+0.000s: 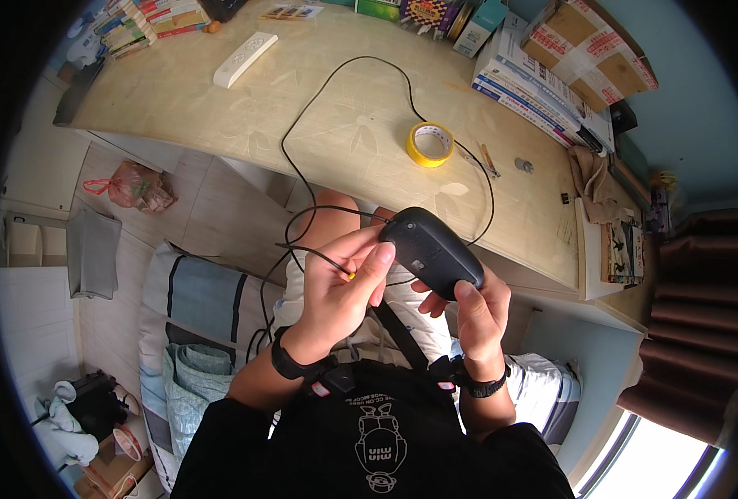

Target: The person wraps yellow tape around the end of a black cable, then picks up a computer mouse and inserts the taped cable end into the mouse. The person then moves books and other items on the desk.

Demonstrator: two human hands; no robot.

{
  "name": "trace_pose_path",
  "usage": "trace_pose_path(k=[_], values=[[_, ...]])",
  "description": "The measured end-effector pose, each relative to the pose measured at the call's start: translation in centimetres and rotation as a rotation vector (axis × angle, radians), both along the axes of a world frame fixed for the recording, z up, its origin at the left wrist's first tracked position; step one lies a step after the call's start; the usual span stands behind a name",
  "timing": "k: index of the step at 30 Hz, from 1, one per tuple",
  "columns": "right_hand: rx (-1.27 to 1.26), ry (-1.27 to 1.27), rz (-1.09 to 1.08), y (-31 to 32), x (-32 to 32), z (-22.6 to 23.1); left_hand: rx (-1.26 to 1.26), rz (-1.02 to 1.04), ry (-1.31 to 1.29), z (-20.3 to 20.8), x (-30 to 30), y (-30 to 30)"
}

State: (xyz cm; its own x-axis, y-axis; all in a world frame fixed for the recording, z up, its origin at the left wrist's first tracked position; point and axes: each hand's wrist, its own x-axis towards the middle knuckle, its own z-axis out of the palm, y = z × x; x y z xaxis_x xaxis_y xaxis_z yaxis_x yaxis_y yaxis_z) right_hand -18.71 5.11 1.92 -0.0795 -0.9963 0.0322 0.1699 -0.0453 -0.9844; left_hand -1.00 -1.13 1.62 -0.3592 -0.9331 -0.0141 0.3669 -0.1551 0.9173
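Note:
A black wired computer mouse [435,254] is held up above my lap, its underside turned toward me. My left hand [348,283] grips the cable end, thumb laid along the near edge. My right hand [477,312] has closed round the rounded back end, with its thumb on top. From the mouse a thin black cable [284,143] loops left and runs across the desk. A stretch of cable also passes by my left fingers, where a small yellow bit [352,276] shows; I cannot tell what it is. A yellow tape roll [429,145] lies on the desk beyond the mouse.
On the desk [219,125] are a white power strip [246,60], a small pencil-like tool [489,160] and a grey piece [523,165]. Stacked books [527,83] and a taped cardboard box [589,54] stand at the far right. A red plastic bag [140,187] rests on the floor.

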Motion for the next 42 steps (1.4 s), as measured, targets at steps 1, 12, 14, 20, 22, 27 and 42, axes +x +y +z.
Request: trace_pose_path(k=[1, 12, 14, 20, 22, 27, 42], values=[[0.003, -0.016, 0.004, 0.0, 0.0, 0.0, -0.008, 0.008, -0.015, 0.2, 0.0, 0.1], [0.060, -0.005, 0.017, 0.0, -0.2, 0.6, -0.025, 0.010, -0.003, 0.4, 0.0, 0.1], [0.063, 0.057, 0.011, 0.0, -0.1, 0.7, -0.002, 0.016, 0.021, 0.3, 0.1, 0.0], [-0.016, 0.190, -0.030, 0.4, 0.4, 0.7, 0.026, 0.042, 0.062, 0.2, 0.5, -0.1], [-0.069, 0.191, -0.044, 0.3, 0.5, 0.6, 0.030, 0.035, 0.058, 0.1, 0.6, -0.2], [-0.005, 0.125, -0.017, 0.1, 0.3, 0.6, 0.003, 0.022, 0.065, 0.2, 0.6, -0.2], [-0.047, 0.250, -0.048, 0.2, 0.6, 0.3, 0.036, 0.002, 0.092, 0.0, 0.9, -0.5]])
